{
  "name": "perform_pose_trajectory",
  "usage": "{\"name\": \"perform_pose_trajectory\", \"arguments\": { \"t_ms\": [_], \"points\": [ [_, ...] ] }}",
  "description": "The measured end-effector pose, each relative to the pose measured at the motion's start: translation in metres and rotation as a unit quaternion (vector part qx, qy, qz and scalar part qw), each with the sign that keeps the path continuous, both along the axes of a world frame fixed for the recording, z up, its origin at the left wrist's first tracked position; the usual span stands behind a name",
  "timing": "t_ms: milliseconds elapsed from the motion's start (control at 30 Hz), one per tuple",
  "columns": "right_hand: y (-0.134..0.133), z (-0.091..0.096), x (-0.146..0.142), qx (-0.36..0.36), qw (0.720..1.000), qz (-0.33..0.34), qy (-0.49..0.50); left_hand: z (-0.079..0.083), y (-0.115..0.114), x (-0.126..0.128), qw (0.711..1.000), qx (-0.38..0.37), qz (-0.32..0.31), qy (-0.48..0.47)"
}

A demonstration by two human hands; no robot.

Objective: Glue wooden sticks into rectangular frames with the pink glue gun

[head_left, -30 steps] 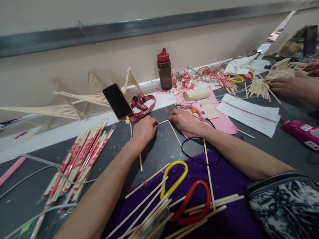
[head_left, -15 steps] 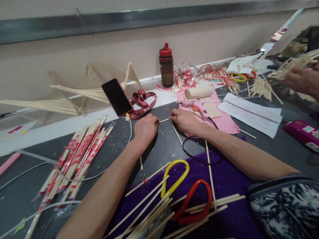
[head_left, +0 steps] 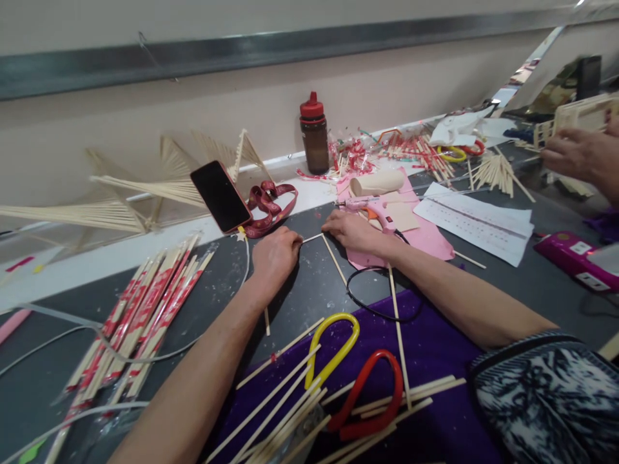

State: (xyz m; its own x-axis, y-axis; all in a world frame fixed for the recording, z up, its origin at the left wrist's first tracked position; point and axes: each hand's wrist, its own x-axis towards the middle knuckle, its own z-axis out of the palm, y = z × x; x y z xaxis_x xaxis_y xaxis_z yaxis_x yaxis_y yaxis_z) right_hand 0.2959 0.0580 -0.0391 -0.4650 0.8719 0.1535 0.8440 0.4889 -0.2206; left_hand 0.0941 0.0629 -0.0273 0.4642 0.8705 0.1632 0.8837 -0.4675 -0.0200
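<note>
My left hand (head_left: 275,256) rests on the dark table with its fingers curled, pinching the left end of a short wooden stick (head_left: 312,238). My right hand (head_left: 352,231) lies opposite, fingers pressed down on that stick's right end where a longer diagonal stick (head_left: 334,260) meets it. A pink glue gun (head_left: 374,211) lies just behind my right hand on a pink sheet (head_left: 428,236). Its black cord (head_left: 367,303) loops under my right forearm.
Yellow scissors (head_left: 333,346) and red scissors (head_left: 370,393) lie on purple cloth (head_left: 435,348) among loose sticks. Wrapped chopsticks (head_left: 145,316) lie at left. Behind are a phone (head_left: 220,196), a red lanyard (head_left: 267,201), a brown bottle (head_left: 314,134), paper (head_left: 476,219). Another person's hand (head_left: 578,154) holds a stick frame at right.
My hands have stayed on the short stick. The other person at right has lifted a stick frame off the table. The view has shifted slightly.
</note>
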Motion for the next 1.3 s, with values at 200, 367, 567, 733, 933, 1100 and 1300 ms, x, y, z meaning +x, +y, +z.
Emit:
{"name": "perform_pose_trajectory", "arguments": {
  "t_ms": [200,367,567,733,933,1100,1300],
  "points": [
    [0.002,-0.001,0.007,0.026,0.999,-0.027,0.034,0.002,0.000,0.000,1.000,-0.011,0.006,0.001],
    [-0.005,-0.002,0.001,0.031,0.999,0.003,-0.026,0.000,0.001,0.000,1.000,-0.009,0.000,-0.003],
    [-0.008,-0.004,0.001,0.053,0.996,0.030,-0.060,0.001,-0.001,0.000,1.000,-0.005,-0.006,-0.007],
    [-0.006,-0.003,0.001,0.031,0.999,0.006,-0.015,0.000,0.000,-0.001,1.000,-0.013,-0.002,-0.015],
    [-0.007,-0.003,-0.001,0.035,0.999,0.011,-0.013,-0.003,0.002,-0.002,1.000,0.004,-0.014,-0.014],
    [-0.008,-0.003,0.000,0.037,0.999,0.008,-0.018,-0.003,0.002,-0.002,1.000,0.007,-0.013,-0.011],
    [-0.010,-0.002,-0.002,0.059,0.998,0.004,0.010,-0.002,0.002,-0.002,1.000,-0.007,-0.017,-0.015]
  ]
}}
